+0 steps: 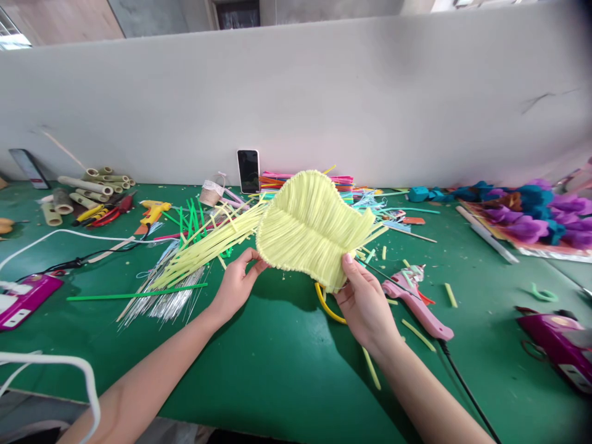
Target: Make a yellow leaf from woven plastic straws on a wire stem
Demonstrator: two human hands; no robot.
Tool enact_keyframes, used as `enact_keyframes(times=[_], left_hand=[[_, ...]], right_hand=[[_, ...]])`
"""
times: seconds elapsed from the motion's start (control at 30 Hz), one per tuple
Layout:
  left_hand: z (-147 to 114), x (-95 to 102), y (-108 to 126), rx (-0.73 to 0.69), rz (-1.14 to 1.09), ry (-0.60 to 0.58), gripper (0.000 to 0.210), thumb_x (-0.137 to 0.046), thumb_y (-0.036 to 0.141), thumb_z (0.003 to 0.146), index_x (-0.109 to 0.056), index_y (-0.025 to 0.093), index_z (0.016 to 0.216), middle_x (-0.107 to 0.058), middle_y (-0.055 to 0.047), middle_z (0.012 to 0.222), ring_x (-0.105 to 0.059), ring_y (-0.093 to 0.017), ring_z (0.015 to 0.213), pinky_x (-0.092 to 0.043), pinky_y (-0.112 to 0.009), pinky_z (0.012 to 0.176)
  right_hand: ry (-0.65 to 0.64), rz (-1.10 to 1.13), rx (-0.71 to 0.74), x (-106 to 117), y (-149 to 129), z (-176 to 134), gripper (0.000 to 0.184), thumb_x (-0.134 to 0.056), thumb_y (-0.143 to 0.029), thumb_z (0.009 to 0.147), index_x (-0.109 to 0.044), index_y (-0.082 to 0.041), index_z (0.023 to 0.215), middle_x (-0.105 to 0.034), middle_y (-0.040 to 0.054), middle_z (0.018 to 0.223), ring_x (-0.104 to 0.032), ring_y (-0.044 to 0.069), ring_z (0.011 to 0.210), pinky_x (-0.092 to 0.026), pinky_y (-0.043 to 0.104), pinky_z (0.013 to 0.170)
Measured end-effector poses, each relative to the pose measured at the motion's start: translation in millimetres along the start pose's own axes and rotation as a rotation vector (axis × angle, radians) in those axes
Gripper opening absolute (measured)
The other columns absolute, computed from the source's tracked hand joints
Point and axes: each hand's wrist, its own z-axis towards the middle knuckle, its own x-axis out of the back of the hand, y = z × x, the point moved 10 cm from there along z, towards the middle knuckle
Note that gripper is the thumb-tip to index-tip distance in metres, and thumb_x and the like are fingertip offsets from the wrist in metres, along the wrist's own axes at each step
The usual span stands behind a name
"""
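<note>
Held up above the green table is a pale yellow leaf-shaped piece (pixel 309 225) made of fuzzy pipe cleaners laid side by side, with a ridge along its middle and a beaded-looking edge. My left hand (pixel 235 280) pinches its left edge between thumb and fingers. At the lower right, my right hand (pixel 365 299) grips the narrower end, thumb on the front face and fingers behind. Behind the piece, a bundle of pale yellow pipe cleaners (pixel 217 240) lies over silver wires (pixel 173 302). To the right of my right hand rests a pink glue gun (pixel 420 308).
A yellow glue gun (pixel 154 213), pliers (pixel 106 213) and bamboo tubes (pixel 95 188) lie at the left. A phone (pixel 248 171) leans on the white partition (pixel 296 98). Purple and teal flowers (pixel 531 213) sit at the right. Magenta power strips (pixel 34 299) with cords flank the table (pixel 259 376).
</note>
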Motion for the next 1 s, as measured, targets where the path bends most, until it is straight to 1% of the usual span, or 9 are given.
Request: enact_keyframes(times=[0.17, 0.33, 0.53, 0.6, 0.7, 0.77, 0.83, 0.9, 1.0], left_hand=[[-1, -3.0, 3, 0.007, -0.007, -0.035, 0.032, -0.044, 0.044, 0.097, -0.058, 0.021, 0.079, -0.063, -0.002, 0.081, -0.059, -0.020, 0.084, -0.040, -0.029, 0.080], [-2, -5.8, 5, 0.000, -0.050, -0.051, 0.039, -0.037, 0.044, 0.099, -0.052, 0.021, 0.071, -0.055, 0.000, 0.071, -0.055, -0.017, 0.073, -0.041, -0.029, 0.076], [-2, -9.7, 4, 0.023, -0.081, -0.064, 0.052, -0.043, 0.047, 0.095, -0.044, 0.023, 0.049, -0.054, -0.002, 0.051, -0.061, -0.022, 0.078, -0.043, -0.033, 0.081], [0, -9.2, 4, 0.022, -0.088, -0.063, 0.054, -0.043, 0.047, 0.094, -0.041, 0.024, 0.045, -0.059, -0.004, 0.052, -0.062, -0.023, 0.082, -0.044, -0.033, 0.083], [2, -4.5, 2, 0.026, -0.083, -0.033, 0.050, -0.043, 0.047, 0.095, -0.044, 0.022, 0.051, -0.062, -0.003, 0.062, -0.060, -0.020, 0.075, -0.044, -0.031, 0.076], [3, 0.3, 1, 0.023, -0.072, 0.005, 0.045, -0.042, 0.047, 0.096, -0.045, 0.021, 0.059, -0.058, -0.001, 0.067, -0.055, -0.017, 0.069, -0.042, -0.029, 0.070], [3, 3.7, 0, 0.016, -0.068, 0.038, 0.042, -0.040, 0.048, 0.097, -0.045, 0.021, 0.065, -0.052, 0.000, 0.070, -0.051, -0.016, 0.068, -0.040, -0.027, 0.068], [3, 3.1, -3, 0.018, -0.087, 0.044, 0.037, -0.040, 0.049, 0.097, -0.047, 0.022, 0.073, -0.049, 0.001, 0.072, -0.050, -0.016, 0.070, -0.040, -0.027, 0.068], [3, -3.4, -6, 0.013, -0.160, 0.002, 0.028, -0.048, 0.048, 0.094, -0.051, 0.022, 0.085, -0.053, -0.001, 0.081, -0.054, -0.018, 0.080, -0.042, -0.028, 0.076]], right_hand=[[0.018, 0.007, 0.000, 2, 1, 2, 0.027, -0.076, -0.042, 0.078, -0.075, -0.022, 0.097, -0.076, 0.0018, 0.102, -0.072, 0.020, 0.090, -0.061, 0.025, 0.070], [0.024, 0.027, -0.007, 3, 2, 3, 0.027, -0.077, -0.040, 0.077, -0.076, -0.021, 0.095, -0.077, 0.0011, 0.097, -0.072, 0.018, 0.087, -0.061, 0.022, 0.068], [0.034, 0.047, -0.016, 3, 2, 2, 0.028, -0.078, -0.039, 0.076, -0.076, -0.020, 0.097, -0.077, 0.0013, 0.096, -0.072, 0.017, 0.085, -0.061, 0.020, 0.067], [0.038, 0.048, -0.016, 3, 2, 2, 0.028, -0.079, -0.039, 0.076, -0.076, -0.020, 0.096, -0.077, 0.0012, 0.096, -0.072, 0.017, 0.085, -0.061, 0.020, 0.067], [0.034, 0.043, -0.016, 3, 2, 1, 0.029, -0.079, -0.040, 0.075, -0.076, -0.020, 0.096, -0.077, 0.0013, 0.096, -0.072, 0.018, 0.086, -0.061, 0.021, 0.067], [0.027, 0.043, -0.014, 2, 2, 1, 0.028, -0.078, -0.040, 0.076, -0.075, -0.020, 0.096, -0.076, 0.0015, 0.097, -0.072, 0.019, 0.088, -0.062, 0.022, 0.067], [0.023, 0.044, -0.016, 2, 2, 1, 0.028, -0.077, -0.040, 0.077, -0.075, -0.021, 0.097, -0.076, 0.0014, 0.097, -0.072, 0.019, 0.089, -0.062, 0.023, 0.067], [0.021, 0.047, -0.017, 2, 2, 2, 0.028, -0.077, -0.040, 0.077, -0.075, -0.021, 0.098, -0.076, 0.0013, 0.097, -0.072, 0.019, 0.089, -0.062, 0.023, 0.067], [0.026, 0.048, -0.018, 2, 2, 2, 0.028, -0.078, -0.040, 0.076, -0.075, -0.022, 0.098, -0.076, 0.0013, 0.097, -0.071, 0.019, 0.089, -0.062, 0.023, 0.067]])
